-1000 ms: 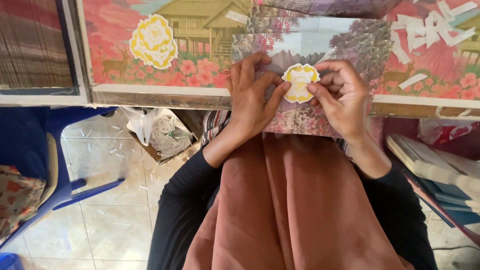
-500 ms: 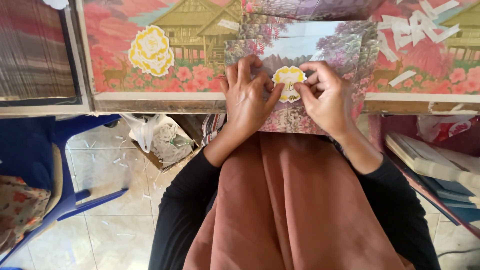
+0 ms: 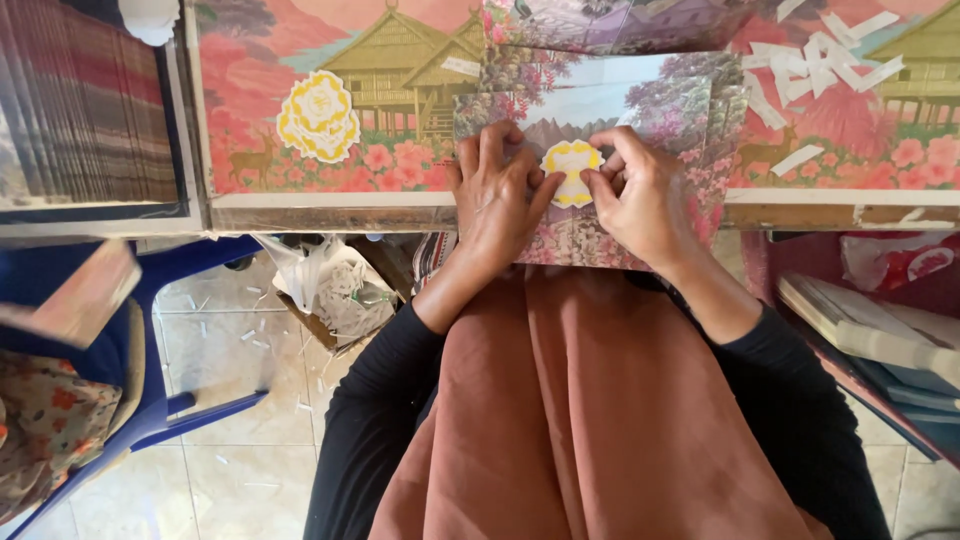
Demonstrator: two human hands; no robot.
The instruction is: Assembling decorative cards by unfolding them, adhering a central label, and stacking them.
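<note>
Head view, where's the yellow sticker (image 3: 572,159)?
— On the scenic card (image 3: 640,110) at the table edge (image 3: 330,205). The left hand (image 3: 497,195) and right hand (image 3: 640,195) press it, fingertips together on its rim.

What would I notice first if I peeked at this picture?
Two hands, the left hand and right hand, press a small yellow-and-white sticker onto a printed landscape card at the table edge. To the left, a bigger yellow flower sticker lies on the colourful tabletop.
</note>
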